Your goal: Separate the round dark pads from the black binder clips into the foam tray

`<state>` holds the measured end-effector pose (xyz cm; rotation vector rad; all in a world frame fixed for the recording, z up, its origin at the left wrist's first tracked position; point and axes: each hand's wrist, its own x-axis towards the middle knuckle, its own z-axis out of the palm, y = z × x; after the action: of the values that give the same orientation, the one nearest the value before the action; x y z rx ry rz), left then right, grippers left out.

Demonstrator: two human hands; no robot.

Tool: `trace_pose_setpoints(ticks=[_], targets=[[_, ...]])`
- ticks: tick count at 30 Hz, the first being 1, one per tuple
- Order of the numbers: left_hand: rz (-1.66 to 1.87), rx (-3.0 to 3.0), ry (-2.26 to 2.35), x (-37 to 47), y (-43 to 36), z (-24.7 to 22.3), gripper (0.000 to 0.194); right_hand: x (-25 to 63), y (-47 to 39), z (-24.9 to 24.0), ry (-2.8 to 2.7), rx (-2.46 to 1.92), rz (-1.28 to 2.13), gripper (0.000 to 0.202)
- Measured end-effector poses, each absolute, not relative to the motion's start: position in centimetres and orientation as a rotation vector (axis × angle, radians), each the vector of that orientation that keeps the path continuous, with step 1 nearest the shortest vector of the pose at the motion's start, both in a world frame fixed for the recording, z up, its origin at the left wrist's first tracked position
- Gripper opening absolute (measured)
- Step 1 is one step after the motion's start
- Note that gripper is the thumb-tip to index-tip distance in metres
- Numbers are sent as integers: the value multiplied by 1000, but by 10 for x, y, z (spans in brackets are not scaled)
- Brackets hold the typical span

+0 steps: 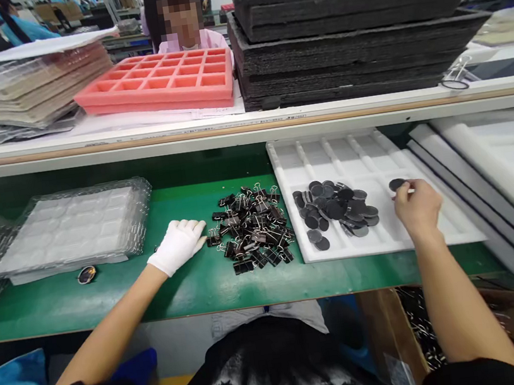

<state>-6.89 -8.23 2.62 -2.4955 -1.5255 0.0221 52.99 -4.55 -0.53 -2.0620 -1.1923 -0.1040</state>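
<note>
My left hand (pixel 179 245), in a white glove, rests on the green table with its fingers stretched out and the thumb apart. Its fingertips are at the left edge of a heap of black binder clips (pixel 259 224) with silver wire handles; whether they touch a clip I cannot tell. Bare, my right hand (pixel 417 208) pinches a black disc (pixel 397 184) between thumb and fingertips, over the right part of a white foam tray (pixel 383 245). Left of that hand, a pile of similar black discs (pixel 335 207) lies in the tray.
Clear plastic trays (pixel 75 227) are stacked at left, near a small round dark piece (pixel 87 275). White foam sheets (pixel 507 170) lean at right. The shelf (pixel 183 144) above carries a pink foam tray (pixel 160 82) and black foam blocks (pixel 353 58). Behind it sits a person (pixel 188 39).
</note>
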Motion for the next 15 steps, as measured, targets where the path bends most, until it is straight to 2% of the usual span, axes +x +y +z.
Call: trace_pose_setpoints(ticks=[3,5,7,11,15], targets=[[-50,-2492,-1605,-85,-85,33,71,502,-53,9,-874,-1740,226,6],[-2,-2486,-1698,-97,-85,40,82,480,-59,17,-764,-1505,497,5],[91,-2500,-1739,-103,-84,46,75,458,-63,24,-758,-1371,684,15],[181,-2577,-1630,-99,-78,48,44,411,-67,31,-900,-1251,938,36],[157,-2572,-1552,-91,-69,42,37,362,-69,35,-1094,-1125,1243,47]])
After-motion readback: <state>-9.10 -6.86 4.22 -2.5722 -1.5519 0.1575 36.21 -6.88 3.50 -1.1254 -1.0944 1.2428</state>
